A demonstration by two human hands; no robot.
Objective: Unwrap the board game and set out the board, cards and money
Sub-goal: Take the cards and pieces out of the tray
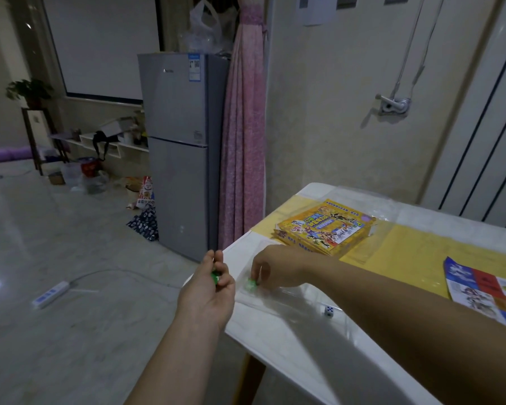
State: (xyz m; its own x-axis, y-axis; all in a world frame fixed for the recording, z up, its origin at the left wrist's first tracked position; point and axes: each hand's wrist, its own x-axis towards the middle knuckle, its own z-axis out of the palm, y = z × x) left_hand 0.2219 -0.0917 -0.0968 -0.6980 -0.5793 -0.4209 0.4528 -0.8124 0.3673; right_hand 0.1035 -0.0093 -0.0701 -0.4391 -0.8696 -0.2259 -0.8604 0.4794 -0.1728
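Left hand (208, 289) fingers curled round small green token (216, 277); right hand (272, 268) fingers pinch green piece (251, 285) atop clear plastic tray (289, 301), glossy tabletop (275, 343) beneath.

The game box (324, 226) is yellow with many colourful cartoon figures. It lies flat and closed, right of the frame's centre. At the right edge lies the board (485, 290), a printed sheet in blue, red and white; only part of it is visible. Below the box, a clear plastic sheet (289, 298) lies flat. A white die (328, 310) with blue dots sits beside it. A dark green token (216, 277) is held in the left hand (209, 290). The right hand (270, 266) pinches a pale green token (251, 284), which looks blurred.
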